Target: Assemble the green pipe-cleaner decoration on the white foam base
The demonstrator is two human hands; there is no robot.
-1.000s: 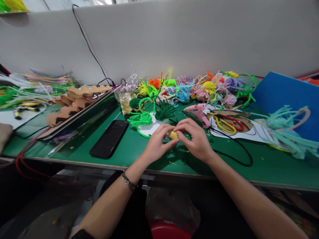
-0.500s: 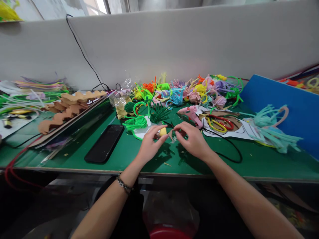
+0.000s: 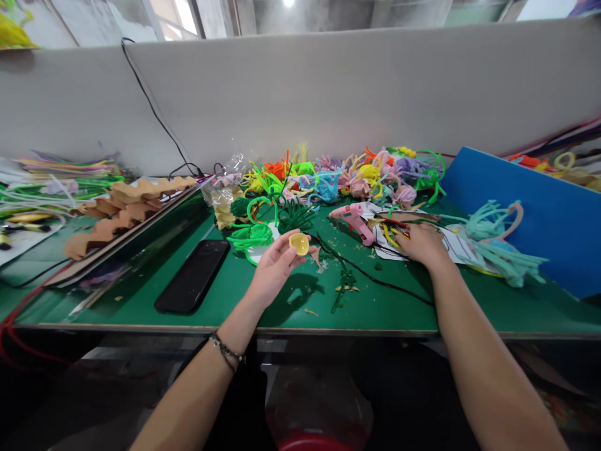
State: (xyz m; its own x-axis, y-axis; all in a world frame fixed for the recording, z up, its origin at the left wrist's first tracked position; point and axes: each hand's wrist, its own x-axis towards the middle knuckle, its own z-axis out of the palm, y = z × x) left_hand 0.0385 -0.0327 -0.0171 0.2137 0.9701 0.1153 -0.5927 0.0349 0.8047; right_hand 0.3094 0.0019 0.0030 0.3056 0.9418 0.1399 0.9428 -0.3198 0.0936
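Note:
My left hand (image 3: 277, 263) pinches a small yellow cup-shaped piece (image 3: 299, 244), its glossy hollow turned up toward me. Beside that hand lies a green pipe-cleaner figure (image 3: 253, 234) on a white base. At the right, my right hand (image 3: 422, 243) is closed over the handles of scissors (image 3: 393, 222), red parts showing at its fingers; the hand hides most of them. Just left of the scissors rests a pink glue gun (image 3: 353, 219). A torn brown scrap (image 3: 316, 257) lies close to my left fingertips.
A black phone (image 3: 192, 275) lies left of my left hand. Colourful pipe-cleaner pieces (image 3: 328, 181) are heaped along the back. Brown wavy cardboard (image 3: 107, 225) stands left; a blue board (image 3: 507, 219) leans right behind turquoise pipe-cleaner strands (image 3: 507, 250). A black cord (image 3: 370, 275) crosses the green table.
My right hand has left the spot by my left hand and moved right onto the scissors. My left hand has turned palm-up, showing the yellow piece's hollow.

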